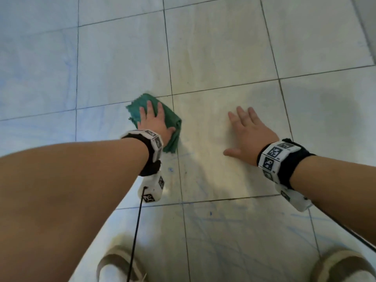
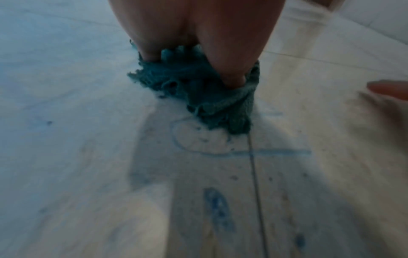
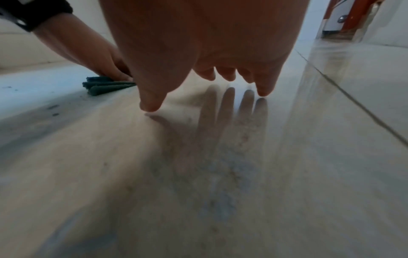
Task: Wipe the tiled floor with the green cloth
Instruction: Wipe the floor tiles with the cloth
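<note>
Cloth is lying folded on the tiled floor (image 1: 213, 47), and this green cloth (image 1: 173, 123) is sitting just left of a dark grout line (image 1: 169, 74), with its far corner reaching over a crossing line. The person's left hand (image 1: 155, 124) is pressing flat on top of it, the fingers straight and lying close together, the thumb stretched along the right edge of the fabric; nothing is being pinched. In the left wrist view the cloth's frayed edge (image 2: 198, 97) is bunching under the fingertips (image 2: 234, 80), and a blue scribble (image 2: 218, 209) together with a thin blue loop (image 2: 198, 148) is showing on the tile just before it. The right hand (image 1: 249, 133) is staying well apart from the cloth, on the next tile to the right, palm down with the fingers straight and slightly spread and the thumb pointing toward the cloth. In the right wrist view its thumb tip (image 3: 150, 106) and little finger are coming down almost to their own reflection on the shiny tile, but I cannot tell if they are really touching the floor. Each wrist is wearing a black band with a white marker block (image 1: 274, 153). Near the bottom, two light shoes (image 1: 118, 265) are standing on tiles covered with faint blue scratches (image 1: 234, 226).
</note>
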The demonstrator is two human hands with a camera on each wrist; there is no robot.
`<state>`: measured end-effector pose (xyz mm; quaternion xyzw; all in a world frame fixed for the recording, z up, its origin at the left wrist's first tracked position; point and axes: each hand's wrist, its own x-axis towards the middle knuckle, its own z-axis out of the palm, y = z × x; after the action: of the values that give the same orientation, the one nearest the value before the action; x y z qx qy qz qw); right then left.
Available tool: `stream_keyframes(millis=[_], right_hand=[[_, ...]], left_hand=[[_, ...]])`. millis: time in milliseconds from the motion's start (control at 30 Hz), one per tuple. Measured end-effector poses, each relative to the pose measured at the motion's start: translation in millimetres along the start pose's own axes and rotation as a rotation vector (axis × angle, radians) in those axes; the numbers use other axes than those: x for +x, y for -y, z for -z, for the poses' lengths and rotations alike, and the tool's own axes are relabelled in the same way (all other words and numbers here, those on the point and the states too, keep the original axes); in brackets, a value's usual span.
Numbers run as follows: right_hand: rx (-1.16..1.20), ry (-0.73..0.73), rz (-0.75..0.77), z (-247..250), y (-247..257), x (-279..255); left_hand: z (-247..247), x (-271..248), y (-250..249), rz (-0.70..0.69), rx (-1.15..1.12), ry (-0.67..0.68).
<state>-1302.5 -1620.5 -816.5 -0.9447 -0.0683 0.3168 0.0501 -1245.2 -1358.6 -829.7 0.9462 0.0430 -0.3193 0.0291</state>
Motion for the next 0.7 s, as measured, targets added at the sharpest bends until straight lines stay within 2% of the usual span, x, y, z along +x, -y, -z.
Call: stream_keyframes(millis=[133, 267, 400, 533, 700], right_hand=[[0.032, 0.02, -0.127, 4, -1, 10], [0.097, 0.055, -0.237, 9, -4, 13], [0.203, 0.072, -0.388, 4, -12, 10], [0.174, 0.117, -0.397, 8, -15, 11], [0.102, 0.171, -0.356, 16, -8, 12]], left_hand=[[-2, -3, -41, -0.182, 0.062, 0.048], [-11, -10, -118, -0.414, 0.127, 0.121], [-19, -7, -174, -0.539, 0.164, 0.14], [-10, 3, -164, -0.597, 0.178, 0.121], [6, 20, -83, -0.428, 0.098, 0.069]])
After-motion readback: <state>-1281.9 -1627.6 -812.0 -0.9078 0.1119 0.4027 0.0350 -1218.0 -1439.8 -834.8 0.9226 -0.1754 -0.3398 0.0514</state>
